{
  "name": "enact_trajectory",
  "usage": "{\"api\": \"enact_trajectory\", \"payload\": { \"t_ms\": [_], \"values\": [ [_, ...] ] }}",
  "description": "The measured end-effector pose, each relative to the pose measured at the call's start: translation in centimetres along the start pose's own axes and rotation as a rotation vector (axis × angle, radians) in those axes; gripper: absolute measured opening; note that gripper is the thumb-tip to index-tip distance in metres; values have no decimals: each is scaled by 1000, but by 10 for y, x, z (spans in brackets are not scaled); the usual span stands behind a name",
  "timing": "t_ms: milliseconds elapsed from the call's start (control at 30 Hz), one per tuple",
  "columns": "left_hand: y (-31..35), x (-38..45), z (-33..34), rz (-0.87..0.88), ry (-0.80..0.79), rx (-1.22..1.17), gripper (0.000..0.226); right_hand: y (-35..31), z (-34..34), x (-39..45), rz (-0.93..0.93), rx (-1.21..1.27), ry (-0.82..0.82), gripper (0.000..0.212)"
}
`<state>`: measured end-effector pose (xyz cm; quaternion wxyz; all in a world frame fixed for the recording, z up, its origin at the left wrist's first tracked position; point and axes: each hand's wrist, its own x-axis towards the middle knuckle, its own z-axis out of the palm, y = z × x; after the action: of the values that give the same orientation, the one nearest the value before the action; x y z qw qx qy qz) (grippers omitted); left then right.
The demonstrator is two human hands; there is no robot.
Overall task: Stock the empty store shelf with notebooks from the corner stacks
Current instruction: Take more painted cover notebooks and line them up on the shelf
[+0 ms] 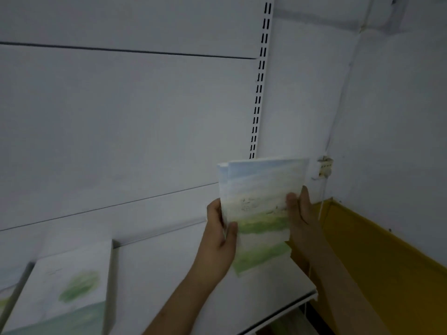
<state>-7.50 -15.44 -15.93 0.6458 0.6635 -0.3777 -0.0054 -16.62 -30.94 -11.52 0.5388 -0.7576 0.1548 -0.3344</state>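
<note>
I hold a small stack of notebooks [260, 209] upright above the right end of the white shelf [174, 274]. Their covers show a pale sky over green grass. My left hand [221, 234] grips the stack's left edge, thumb on the front cover. My right hand [301, 213] grips the right edge, thumb on the cover. Another notebook [70, 284] with a green tree on its cover stands on the shelf at the lower left, leaning against the back panel. A further notebook [7, 293] is cut off by the left edge of the view.
The white back panel [121, 117] rises behind the shelf, with a slotted upright rail [258, 93] to the right. A white wall with a yellow skirting band [377, 250] closes off the right side. The shelf's front edge [290, 308] runs at the lower right.
</note>
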Motion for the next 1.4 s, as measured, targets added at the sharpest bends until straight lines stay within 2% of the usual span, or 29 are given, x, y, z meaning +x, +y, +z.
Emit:
{"api": "enact_trajectory", "payload": {
  "t_ms": [67,100,167,233,267,367,467,633,733,767,800,867,900,933,1000,1100,1233,1400],
  "values": [
    [-11,-8,4,-34,-36,26,36,15,13,-4,140,187,-3,73],
    [-17,-13,7,-70,-42,20,35,25,20,-6,190,187,-22,71],
    [-28,-20,13,-132,-17,0,32,48,30,-9,230,152,-73,51],
    [-34,-18,14,-173,15,6,31,57,33,-8,199,96,-67,21],
    [-34,-17,13,-196,20,11,30,59,33,-5,181,70,-64,14],
    [-29,-15,4,-262,13,41,29,51,36,-2,131,17,-63,13],
    [-17,-25,-19,-321,12,83,23,46,47,-5,89,9,-110,33],
    [17,-63,-80,-383,147,135,25,26,97,-28,91,21,-218,20],
    [27,-84,-105,-333,245,193,41,20,127,-41,133,19,-262,14],
    [25,-92,-110,-332,256,246,49,21,136,-44,153,3,-284,16],
    [21,-99,-115,-339,264,408,56,24,144,-46,160,-30,-310,20],
    [8,-113,-126,-354,245,983,71,34,154,-53,78,-234,-358,43],
    [6,-117,-132,-393,214,1185,81,44,157,-56,1,-378,-345,56],
    [5,-122,-136,-464,132,1268,87,55,159,-58,-80,-538,-329,67],
    [1,-131,-144,-511,-15,1256,96,70,160,-64,-182,-774,-350,76],
    [0,-135,-150,-471,-129,1202,110,81,161,-64,-187,-819,-370,74],
    [0,-128,-157,-458,-102,1185,100,73,162,-61,-220,-719,-257,67],
    [-7,-127,-163,-415,-107,1186,94,70,161,-60,-200,-747,-318,74]
  ]
}}
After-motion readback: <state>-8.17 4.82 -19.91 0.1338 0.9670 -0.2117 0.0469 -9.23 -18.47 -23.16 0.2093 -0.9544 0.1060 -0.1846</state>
